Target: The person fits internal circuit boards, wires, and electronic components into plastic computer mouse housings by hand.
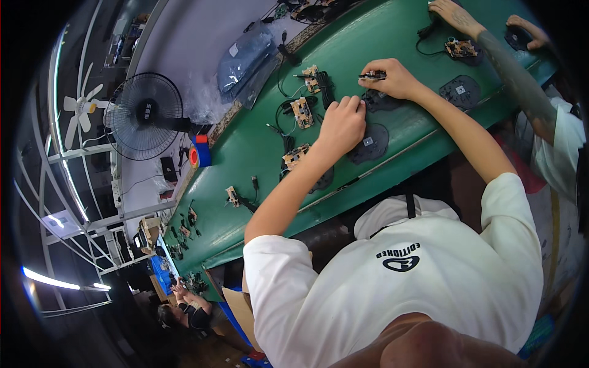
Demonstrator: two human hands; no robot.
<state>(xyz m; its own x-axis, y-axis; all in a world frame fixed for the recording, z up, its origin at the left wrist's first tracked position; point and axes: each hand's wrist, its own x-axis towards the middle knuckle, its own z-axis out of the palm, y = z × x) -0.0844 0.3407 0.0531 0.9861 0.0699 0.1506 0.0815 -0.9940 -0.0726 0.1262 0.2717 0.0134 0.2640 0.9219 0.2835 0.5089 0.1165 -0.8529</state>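
Note:
My right hand (pixel 396 80) grips a small circuit board (pixel 373 75), seen nearly edge-on, above a dark rounded plastic base (pixel 383 102). Just to the left, my left hand (pixel 345 126) has its fingers curled together; whatever they hold is hidden. A second dark base (pixel 370 145) lies beside that hand's wrist, a pale square at its middle. Tan circuit boards with black cables lie left of my hands: one board (pixel 311 78) farthest back, another board (pixel 302 113) nearer, and a third board (pixel 296 157) close to my left forearm.
Across the green workbench (pixel 236 153), a co-worker's tattooed arm (pixel 506 70) reaches in from the right, near another board (pixel 460 48) and dark base (pixel 460 92). A tape roll (pixel 199 152), fan (pixel 147 109) and plastic bag (pixel 245 61) stand or lie along the far side.

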